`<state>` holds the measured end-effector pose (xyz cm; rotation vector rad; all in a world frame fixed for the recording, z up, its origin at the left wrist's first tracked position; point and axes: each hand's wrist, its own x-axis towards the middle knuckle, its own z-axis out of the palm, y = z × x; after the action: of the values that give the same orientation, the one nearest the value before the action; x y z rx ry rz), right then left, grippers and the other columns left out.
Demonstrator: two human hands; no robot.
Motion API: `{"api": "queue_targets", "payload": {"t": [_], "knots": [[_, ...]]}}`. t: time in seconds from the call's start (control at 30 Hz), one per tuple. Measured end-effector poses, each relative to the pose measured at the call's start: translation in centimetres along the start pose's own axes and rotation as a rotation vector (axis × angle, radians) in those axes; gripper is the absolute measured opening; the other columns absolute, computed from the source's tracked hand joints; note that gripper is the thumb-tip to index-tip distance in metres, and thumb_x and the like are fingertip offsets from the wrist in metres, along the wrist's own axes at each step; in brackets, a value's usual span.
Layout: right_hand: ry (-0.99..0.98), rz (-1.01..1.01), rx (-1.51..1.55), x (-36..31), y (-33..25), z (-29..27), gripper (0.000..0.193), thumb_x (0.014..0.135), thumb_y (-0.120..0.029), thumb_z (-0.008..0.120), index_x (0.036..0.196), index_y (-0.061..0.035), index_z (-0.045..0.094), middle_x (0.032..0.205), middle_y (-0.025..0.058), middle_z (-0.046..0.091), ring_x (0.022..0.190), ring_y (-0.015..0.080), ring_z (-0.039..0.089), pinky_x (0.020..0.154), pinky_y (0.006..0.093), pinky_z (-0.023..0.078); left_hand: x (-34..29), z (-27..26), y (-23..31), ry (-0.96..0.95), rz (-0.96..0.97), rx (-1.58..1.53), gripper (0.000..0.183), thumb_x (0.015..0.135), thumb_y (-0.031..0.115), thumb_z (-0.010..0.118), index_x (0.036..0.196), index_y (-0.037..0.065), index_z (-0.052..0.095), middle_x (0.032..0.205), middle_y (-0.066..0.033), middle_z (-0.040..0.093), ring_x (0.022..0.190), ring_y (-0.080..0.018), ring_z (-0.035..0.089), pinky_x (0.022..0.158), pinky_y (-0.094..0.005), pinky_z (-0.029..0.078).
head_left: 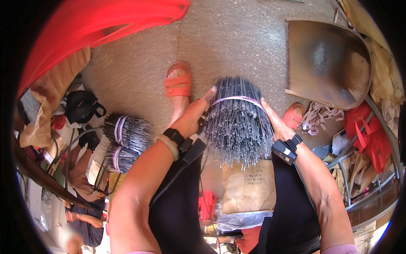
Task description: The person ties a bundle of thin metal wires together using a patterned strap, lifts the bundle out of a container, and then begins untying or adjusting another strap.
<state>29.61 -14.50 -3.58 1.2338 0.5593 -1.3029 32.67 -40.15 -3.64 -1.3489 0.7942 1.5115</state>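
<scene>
A thick round bundle of thin dark wire-like pieces (241, 127) with shiny tips stands between my knees. A pale pink strip (239, 98) is tied around its upper part. My left hand (192, 118) presses against its left side, with the thumb up near the strip. Against the right side lies my right hand (277, 125), so the bundle is clasped between both palms. Most of the fingers are hidden behind the bundle. Two similar tied bundles (129, 130) lie to the left, beyond my left forearm.
A brown curved chair seat (325, 63) is at the far right. Pale strips (319, 117) lie on the floor below it, near a red bag (368, 137). Red cloth (114, 21) covers the upper left. A brown paper package (247, 186) sits between my legs. Another person (91, 220) is at lower left.
</scene>
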Motion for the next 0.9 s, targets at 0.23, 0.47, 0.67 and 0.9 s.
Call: {"api": "queue_targets", "payload": {"t": [0.23, 0.47, 0.67, 0.9], "knots": [[0.06, -0.077, -0.059, 1.0, 0.2, 0.1, 0.058, 0.092, -0.055, 0.06, 0.126, -0.0092, 0.062, 0.116, 0.0098, 0.069, 0.098, 0.0216, 0.068, 0.09, 0.0407, 0.056, 1.0, 1.2, -0.8, 0.013, -0.14, -0.061, 0.056, 0.093, 0.046, 0.062, 0.128, 0.002, 0.059, 0.118, -0.0133, 0.068, 0.103, -0.0241, 0.067, 0.094, -0.0349, 0.052], [0.056, -0.104, -0.116, -2.0, -0.6, 2.8, 0.054, 0.094, -0.051, 0.058, 0.123, -0.0057, 0.062, 0.107, 0.0096, 0.071, 0.089, 0.0179, 0.07, 0.083, 0.0347, 0.058, -2.1, 1.8, -1.9, 0.084, 0.098, 0.014, 0.067, 0.091, 0.052, 0.062, 0.132, 0.0, 0.052, 0.116, -0.0109, 0.065, 0.099, -0.0205, 0.065, 0.088, -0.0343, 0.053], [0.091, -0.162, -0.264, -8.4, -0.2, 7.4, 0.05, 0.097, -0.05, 0.054, 0.119, -0.006, 0.063, 0.099, 0.0056, 0.072, 0.078, 0.0124, 0.069, 0.069, 0.0277, 0.058, -10.7, 2.7, -1.9, 0.01, 0.417, -0.151, 0.077, 0.086, 0.045, 0.068, 0.137, -0.008, 0.042, 0.124, -0.0185, 0.06, 0.108, -0.0226, 0.061, 0.095, -0.0335, 0.048], [0.14, -0.34, -0.471, -20.7, 2.9, 15.0, 0.059, 0.096, -0.047, 0.057, 0.133, -0.0021, 0.047, 0.116, 0.0095, 0.062, 0.098, 0.016, 0.066, 0.087, 0.0292, 0.056, -26.1, 3.3, -1.7, 0.072, 0.567, -0.166, 0.08, 0.089, 0.038, 0.069, 0.143, -0.008, 0.032, 0.127, -0.0158, 0.058, 0.113, -0.019, 0.057, 0.099, -0.0296, 0.045]]}}
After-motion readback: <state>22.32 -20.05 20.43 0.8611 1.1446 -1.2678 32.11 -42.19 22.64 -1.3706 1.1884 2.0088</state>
